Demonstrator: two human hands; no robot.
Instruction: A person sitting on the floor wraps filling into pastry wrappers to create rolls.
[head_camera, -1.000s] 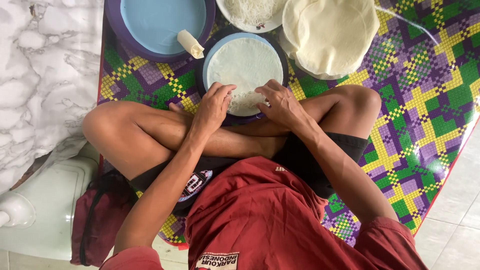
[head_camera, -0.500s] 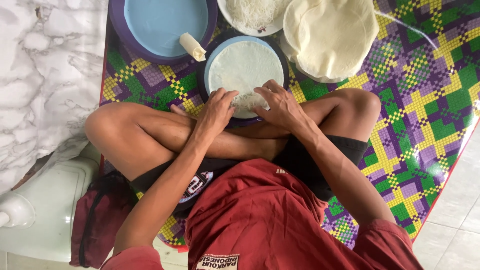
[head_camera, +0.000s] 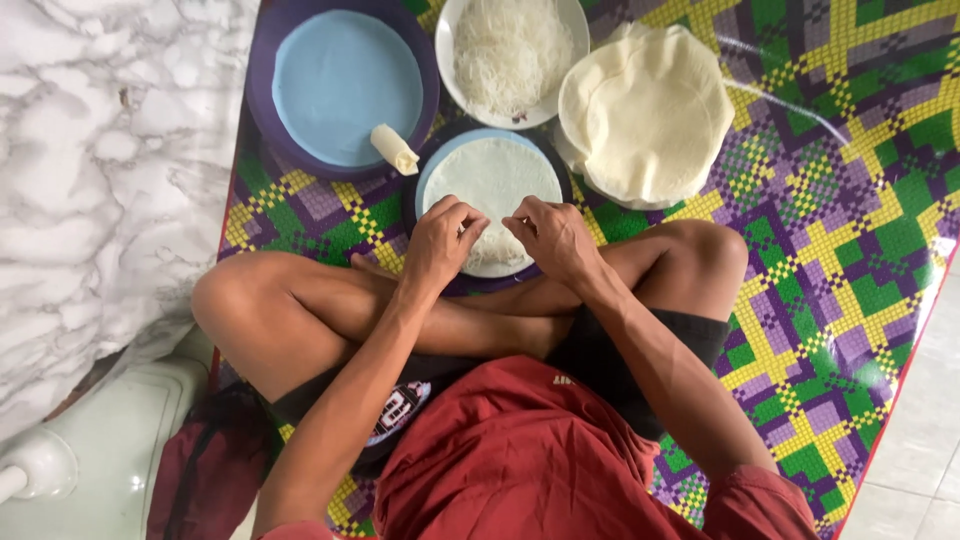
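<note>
I sit cross-legged on a patterned mat. A round white wrapper (head_camera: 492, 175) lies flat on a blue plate (head_camera: 436, 178) in front of my shins. My left hand (head_camera: 445, 243) and my right hand (head_camera: 550, 237) both rest on the wrapper's near edge, fingers curled over a small heap of white noodles (head_camera: 497, 243) between them. Whether the fingers pinch the wrapper or the noodles is hard to tell. A finished white roll (head_camera: 394, 148) lies on the rim of a large blue plate (head_camera: 345, 85).
A white bowl of thin noodles (head_camera: 512, 55) stands behind the wrapper plate. A stack of pale wrappers (head_camera: 645, 110) sits to its right. The purple, green and yellow mat (head_camera: 830, 250) covers the floor; marble surface (head_camera: 100, 180) on the left, a dark red bag (head_camera: 205, 470) near my hip.
Both hands have drawn closer together over the wrapper's near edge, fingers curling inward. The view has shifted slightly.
</note>
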